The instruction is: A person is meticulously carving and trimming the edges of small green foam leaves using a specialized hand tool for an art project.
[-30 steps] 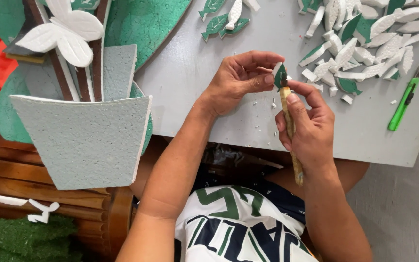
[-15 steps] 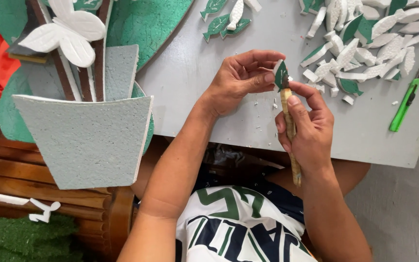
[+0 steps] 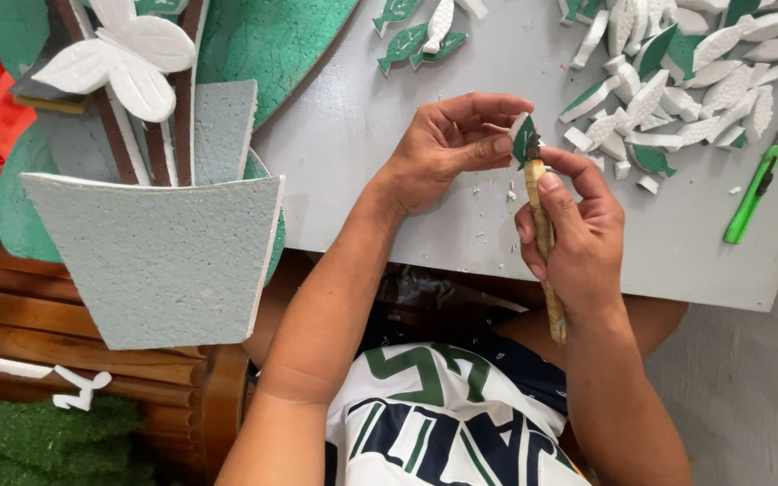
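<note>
The left hand [image 3: 443,148] pinched a small green foam leaf [image 3: 523,139] over the grey table [image 3: 389,189]. Just below it, the right hand [image 3: 574,238] gripped an upright wooden-handled tool [image 3: 547,261], its tip apparently touching the leaf.

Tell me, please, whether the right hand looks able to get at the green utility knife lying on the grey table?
Probably yes: the green utility knife lies uncovered on the grey table, with bare surface between, but the right hand already has its grip on a wooden-handled tool.
</note>
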